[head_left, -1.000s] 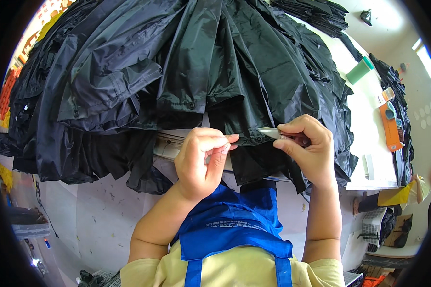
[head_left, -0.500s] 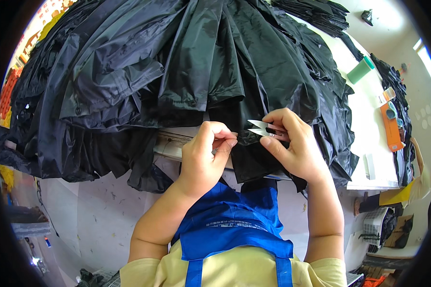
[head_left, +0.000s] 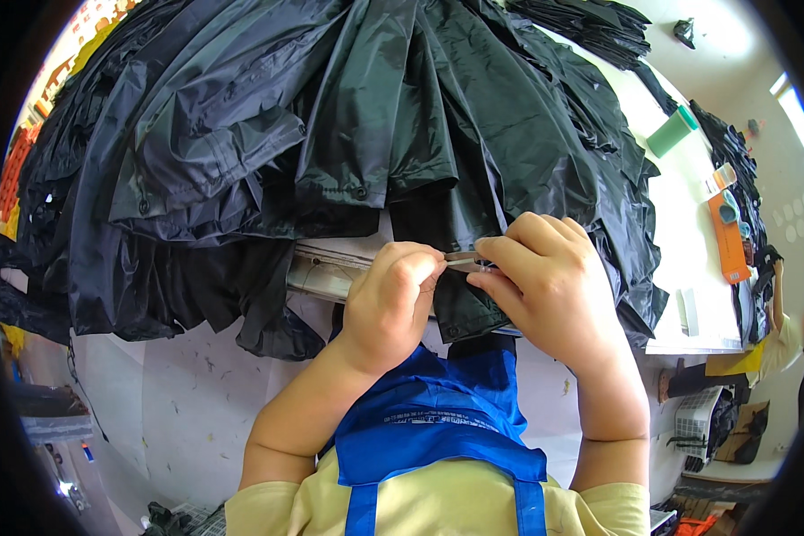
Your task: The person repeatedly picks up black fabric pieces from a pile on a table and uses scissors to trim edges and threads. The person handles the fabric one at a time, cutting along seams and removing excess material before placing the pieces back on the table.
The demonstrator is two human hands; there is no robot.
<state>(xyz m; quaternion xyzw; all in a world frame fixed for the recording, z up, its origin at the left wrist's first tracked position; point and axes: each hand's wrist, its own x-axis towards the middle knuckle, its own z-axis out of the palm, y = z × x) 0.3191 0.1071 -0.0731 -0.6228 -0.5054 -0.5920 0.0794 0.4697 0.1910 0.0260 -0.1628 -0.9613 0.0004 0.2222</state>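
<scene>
A large pile of black garments (head_left: 366,98) with shiny cloth drapes over the table toward me. My right hand (head_left: 540,286) is closed on a pair of thread snips (head_left: 464,260), whose blades are together and point left. Close to the blade tips, my left hand (head_left: 389,299) is pinched at the edge of a black sleeve or leg end (head_left: 466,308). Thin dark thread hangs below those left fingers. Whether the pinch also takes in cloth is hidden by the fingertips.
The white table (head_left: 688,304) shows at the right, with a green cylinder (head_left: 673,131) and an orange box (head_left: 730,239) on it. More black garments (head_left: 590,27) lie at the far right. Another person (head_left: 768,353) stands at the right edge, near a white basket (head_left: 699,420).
The snips' blades were spread apart and have come together. My right hand has moved slightly left and down, bringing the snips up to my left fingertips.
</scene>
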